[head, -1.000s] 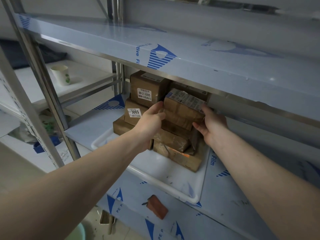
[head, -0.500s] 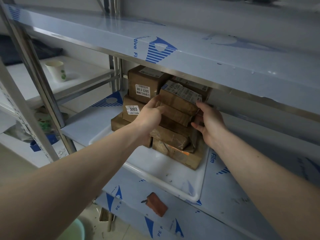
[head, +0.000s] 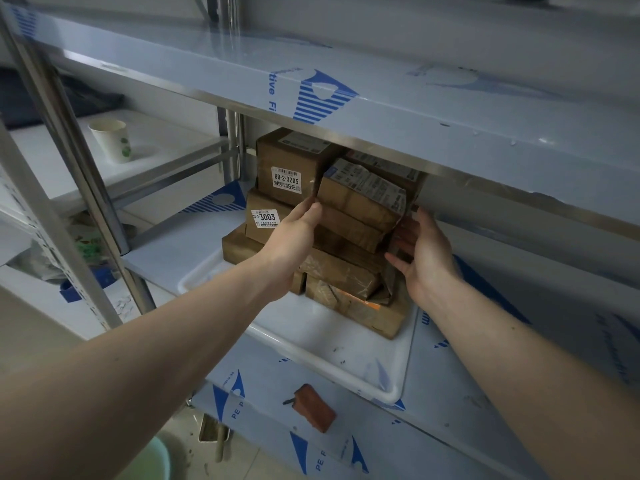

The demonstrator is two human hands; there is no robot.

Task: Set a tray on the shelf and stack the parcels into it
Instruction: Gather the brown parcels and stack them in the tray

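A white tray (head: 349, 355) lies on the middle shelf (head: 450, 386) with two stacks of brown parcels in it. The left stack carries a box labelled 80-2-3205 (head: 287, 164) over one labelled 3003 (head: 266, 216). On the right stack sits a taped top parcel (head: 363, 195) with a printed label. My left hand (head: 294, 240) touches that parcel's left end with straight fingers. At the stack's right side my right hand (head: 422, 254) rests with its fingers straight against the parcels. The parcels' backs are hidden under the upper shelf (head: 346, 84).
A small red-brown block (head: 313, 407) lies on the shelf in front of the tray. A paper cup (head: 110, 140) stands on a white surface at the left. Steel uprights (head: 65, 133) frame the left side. A green basin (head: 152, 459) sits on the floor below.
The top parcel has settled onto the right stack and both hands have eased from gripping it to resting flat against its ends. The view has shifted slightly.
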